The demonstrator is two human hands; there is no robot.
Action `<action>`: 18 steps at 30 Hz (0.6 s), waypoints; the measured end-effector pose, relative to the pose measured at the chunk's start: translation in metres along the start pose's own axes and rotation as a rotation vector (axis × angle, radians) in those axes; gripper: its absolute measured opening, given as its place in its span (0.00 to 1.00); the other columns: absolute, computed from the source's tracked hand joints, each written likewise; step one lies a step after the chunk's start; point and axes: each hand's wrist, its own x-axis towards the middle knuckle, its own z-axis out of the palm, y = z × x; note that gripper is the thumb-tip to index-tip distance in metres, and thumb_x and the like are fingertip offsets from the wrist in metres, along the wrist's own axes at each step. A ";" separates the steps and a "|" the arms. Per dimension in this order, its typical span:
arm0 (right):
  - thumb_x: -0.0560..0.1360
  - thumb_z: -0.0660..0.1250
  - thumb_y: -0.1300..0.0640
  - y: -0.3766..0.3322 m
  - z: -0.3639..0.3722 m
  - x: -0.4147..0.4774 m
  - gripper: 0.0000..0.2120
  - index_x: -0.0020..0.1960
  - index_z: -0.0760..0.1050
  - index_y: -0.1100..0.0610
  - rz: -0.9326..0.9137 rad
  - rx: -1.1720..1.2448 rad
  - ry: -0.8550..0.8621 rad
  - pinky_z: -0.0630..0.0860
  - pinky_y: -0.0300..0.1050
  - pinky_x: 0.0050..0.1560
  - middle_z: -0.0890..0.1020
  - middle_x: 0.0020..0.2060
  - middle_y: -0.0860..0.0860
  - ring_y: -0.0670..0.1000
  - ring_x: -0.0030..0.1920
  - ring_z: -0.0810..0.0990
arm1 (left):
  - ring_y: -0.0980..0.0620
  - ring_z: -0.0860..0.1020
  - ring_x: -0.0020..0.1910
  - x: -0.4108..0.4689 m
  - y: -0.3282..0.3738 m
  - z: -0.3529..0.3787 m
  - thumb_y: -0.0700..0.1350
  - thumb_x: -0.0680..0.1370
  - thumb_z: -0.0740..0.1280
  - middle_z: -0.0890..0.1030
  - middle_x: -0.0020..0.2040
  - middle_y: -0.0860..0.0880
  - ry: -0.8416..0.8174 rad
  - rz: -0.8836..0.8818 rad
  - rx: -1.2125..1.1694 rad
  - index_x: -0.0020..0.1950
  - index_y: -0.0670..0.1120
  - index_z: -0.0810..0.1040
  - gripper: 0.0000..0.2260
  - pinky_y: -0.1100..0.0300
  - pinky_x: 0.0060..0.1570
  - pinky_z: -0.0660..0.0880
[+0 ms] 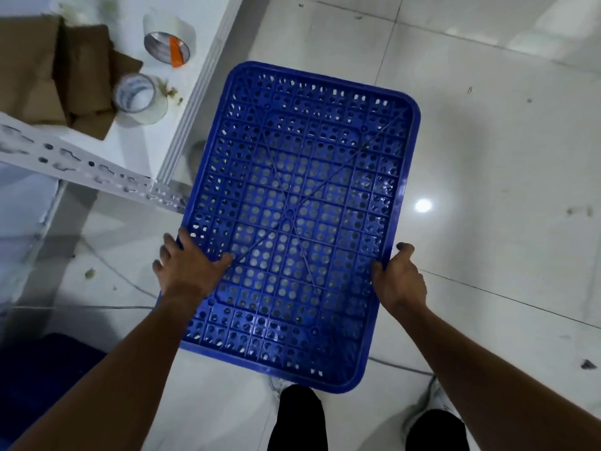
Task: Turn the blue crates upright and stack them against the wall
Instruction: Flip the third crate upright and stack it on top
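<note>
Head view. Blue crate (pixel 299 222) at centre, held above the floor (pixel 487 157), ribbed underside facing the camera: apparently not yet upright. Left hand (pixel 188 265) grips its 9 o'clock edge, fingers curled; right hand (pixel 398 278) clasps the 3 o'clock edge. A shelf (pixel 140 138) lies at 10 o'clock. No stack is visible; turning and stacking remain.
</note>
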 end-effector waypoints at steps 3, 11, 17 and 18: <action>0.80 0.62 0.54 -0.004 -0.003 0.006 0.13 0.59 0.63 0.57 0.037 -0.008 -0.030 0.73 0.50 0.41 0.78 0.51 0.55 0.56 0.43 0.77 | 0.33 0.68 0.70 0.011 -0.001 -0.007 0.65 0.67 0.75 0.66 0.72 0.34 -0.115 -0.078 -0.148 0.79 0.42 0.53 0.52 0.38 0.69 0.67; 0.78 0.63 0.54 0.017 -0.039 0.015 0.15 0.61 0.65 0.59 0.076 -0.100 -0.029 0.68 0.46 0.41 0.74 0.48 0.53 0.54 0.42 0.72 | 0.36 0.68 0.71 -0.010 0.030 -0.010 0.68 0.59 0.79 0.68 0.71 0.35 -0.189 -0.156 -0.110 0.75 0.36 0.60 0.58 0.42 0.69 0.69; 0.78 0.64 0.53 0.063 -0.108 0.032 0.18 0.63 0.65 0.61 0.144 -0.179 -0.006 0.68 0.48 0.46 0.78 0.56 0.59 0.61 0.51 0.77 | 0.37 0.72 0.69 -0.059 0.088 -0.002 0.75 0.50 0.76 0.70 0.70 0.37 -0.171 -0.080 -0.221 0.74 0.35 0.63 0.66 0.43 0.66 0.73; 0.77 0.64 0.53 0.074 -0.122 0.033 0.19 0.63 0.65 0.61 0.149 -0.173 -0.025 0.68 0.48 0.47 0.78 0.57 0.60 0.61 0.52 0.77 | 0.37 0.71 0.69 -0.070 0.099 0.000 0.74 0.53 0.77 0.69 0.70 0.37 -0.164 -0.063 -0.223 0.74 0.35 0.61 0.63 0.44 0.66 0.73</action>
